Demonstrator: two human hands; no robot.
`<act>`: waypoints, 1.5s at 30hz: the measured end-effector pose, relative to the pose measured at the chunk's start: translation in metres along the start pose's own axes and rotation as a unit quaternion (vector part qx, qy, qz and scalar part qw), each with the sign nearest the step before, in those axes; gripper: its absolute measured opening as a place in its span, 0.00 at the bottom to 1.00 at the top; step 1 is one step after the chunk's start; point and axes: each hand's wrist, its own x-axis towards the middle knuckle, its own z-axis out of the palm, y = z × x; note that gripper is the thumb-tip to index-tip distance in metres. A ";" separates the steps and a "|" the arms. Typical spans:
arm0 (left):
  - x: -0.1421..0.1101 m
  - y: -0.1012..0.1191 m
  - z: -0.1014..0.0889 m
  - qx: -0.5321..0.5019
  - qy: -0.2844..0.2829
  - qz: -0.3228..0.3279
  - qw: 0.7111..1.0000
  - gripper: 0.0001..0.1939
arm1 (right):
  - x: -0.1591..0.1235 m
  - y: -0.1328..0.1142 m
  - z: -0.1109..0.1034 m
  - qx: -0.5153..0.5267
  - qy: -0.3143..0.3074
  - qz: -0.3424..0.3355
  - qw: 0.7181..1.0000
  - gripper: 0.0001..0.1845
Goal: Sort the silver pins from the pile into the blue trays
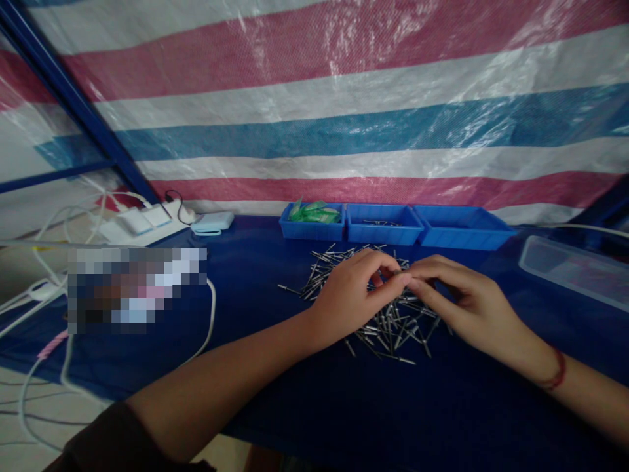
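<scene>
A heap of small metal pins (388,321) lies on the dark blue table cloth (314,393). My left hand (351,292) rests over the heap, fingers curled in a pinch. My right hand (459,298) meets it fingertip to fingertip, also pinched. Between the fingertips there seems to be a pin, too small to make out. More pins (327,262) spread out behind the hands.
Three blue trays stand at the back: one with green pieces (312,221), one with a few pins (383,224), one (462,228) beside it. A clear plastic box (572,269) is at the right. White power strips and cables (142,219) lie at the left.
</scene>
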 end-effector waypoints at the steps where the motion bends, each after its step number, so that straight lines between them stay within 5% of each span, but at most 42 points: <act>1: 0.000 -0.001 0.000 0.005 -0.006 0.001 1.000 0.07 | 0.000 0.000 0.000 -0.002 -0.003 -0.003 1.000 0.08; 11: 0.002 -0.014 -0.007 0.156 -0.083 0.042 0.983 0.17 | 0.004 0.003 0.002 -0.023 0.008 0.024 0.999 0.10; 18: -0.002 -0.029 -0.009 0.231 -0.125 0.039 0.964 0.17 | 0.011 0.012 -0.002 -0.087 0.069 0.033 0.993 0.10; 24: -0.003 -0.033 -0.007 0.223 -0.143 0.035 0.963 0.13 | 0.041 0.019 -0.008 -0.187 0.110 0.015 0.976 0.13; 31: -0.003 -0.033 -0.009 0.221 -0.152 0.036 0.963 0.11 | 0.083 0.049 -0.003 -0.324 0.043 0.000 0.945 0.16; 35: 0.005 -0.035 -0.019 0.226 -0.120 0.031 0.966 0.08 | 0.071 0.045 -0.002 -0.324 0.021 0.003 0.946 0.17; 39: 0.016 -0.051 -0.038 0.213 -0.016 -0.020 0.977 0.09 | 0.041 0.033 -0.006 -0.277 0.000 0.011 0.961 0.15; 45: 0.019 -0.070 -0.038 0.222 -0.089 0.015 0.971 0.11 | 0.023 0.045 -0.005 -0.222 -0.019 0.063 0.973 0.13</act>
